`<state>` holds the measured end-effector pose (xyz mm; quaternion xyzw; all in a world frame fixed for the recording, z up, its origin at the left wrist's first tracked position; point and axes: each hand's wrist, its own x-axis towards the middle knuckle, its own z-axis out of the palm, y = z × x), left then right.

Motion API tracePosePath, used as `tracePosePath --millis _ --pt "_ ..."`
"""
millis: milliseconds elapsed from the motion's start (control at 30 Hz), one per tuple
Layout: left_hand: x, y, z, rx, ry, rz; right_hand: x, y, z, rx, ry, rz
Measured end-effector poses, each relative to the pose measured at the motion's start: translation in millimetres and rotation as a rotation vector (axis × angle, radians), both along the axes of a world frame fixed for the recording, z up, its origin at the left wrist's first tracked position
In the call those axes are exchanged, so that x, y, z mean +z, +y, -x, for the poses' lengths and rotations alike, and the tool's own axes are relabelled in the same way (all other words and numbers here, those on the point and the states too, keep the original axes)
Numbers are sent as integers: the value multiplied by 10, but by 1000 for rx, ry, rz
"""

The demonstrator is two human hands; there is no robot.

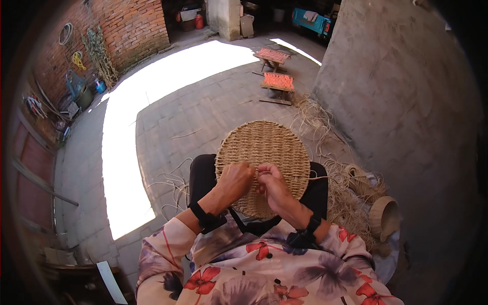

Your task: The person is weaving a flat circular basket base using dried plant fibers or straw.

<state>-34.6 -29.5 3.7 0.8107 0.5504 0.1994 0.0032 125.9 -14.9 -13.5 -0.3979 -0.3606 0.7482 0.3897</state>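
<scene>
A round, flat piece woven from tan straw cord (264, 137) rests on my lap, across dark trousers. My left hand (236, 180) is closed over its middle, knuckles up. Close beside it, my right hand (274, 187) has its thumb and fingers pinched together, the fingertips almost meeting the left hand. Whatever small thing is between the fingers is too hidden to name. A thin cord (318, 178) runs off the woven piece's right edge. Both wrists wear black bands.
Loose straw strands (345, 195) lie heaped at my right, with a woven basket (384, 216) by a grey wall (401, 101). Two low stools with orange woven seats (278, 80) stand ahead. More loose strands (175, 190) trail at my left. A brick wall (127, 30) is far left.
</scene>
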Motion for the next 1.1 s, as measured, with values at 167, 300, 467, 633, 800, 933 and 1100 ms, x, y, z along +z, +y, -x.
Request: tracePosePath --millis 167,300,467,633,800,933,1100 --pt "126 48 66 -58 -42 151 77 13 -231 -50 -839 -1321" --pt "307 35 123 -60 -201 175 245 539 -949 -316 -1183 -1270" --pt "241 48 65 -48 -538 361 -269 1096 -1259 -215 -952 -692" --pt "336 -33 136 12 -469 197 -264 1080 -1136 -93 -821 -661" --pt "254 -62 837 489 -1077 90 -298 1055 -1139 -123 -843 -884" --pt "8 -160 765 555 -2036 161 -215 1045 -1091 -57 -916 -932" --pt "-212 -322 1166 340 -1827 397 -224 1070 -1083 -16 -934 -925"
